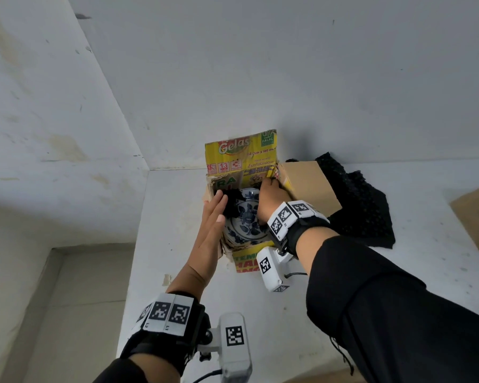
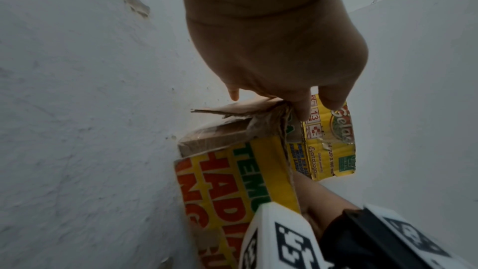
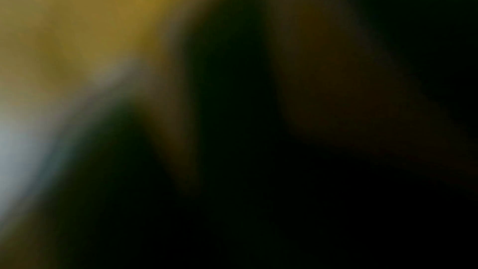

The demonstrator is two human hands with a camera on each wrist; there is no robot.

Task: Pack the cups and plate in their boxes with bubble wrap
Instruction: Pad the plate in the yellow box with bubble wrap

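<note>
Yellow printed cardboard box [image 1: 241, 167] stands open under my hands. My left hand [image 1: 213, 230], fingers straight, presses flat against its torn left wall, fingertips touching black bubble wrap [image 1: 231, 204] inside. Just beyond them lies the blue-and-white patterned plate [image 1: 245, 225]. My right hand [image 1: 268, 200] reaches inside; I cannot tell its grip.

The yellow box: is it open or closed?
Open: the yellow box has its flaps up, and the plate shows inside, between both hands.

Head view looks down on yellow box [image 1: 241, 158]; left wrist shares it close; right wrist blurred dark
</note>
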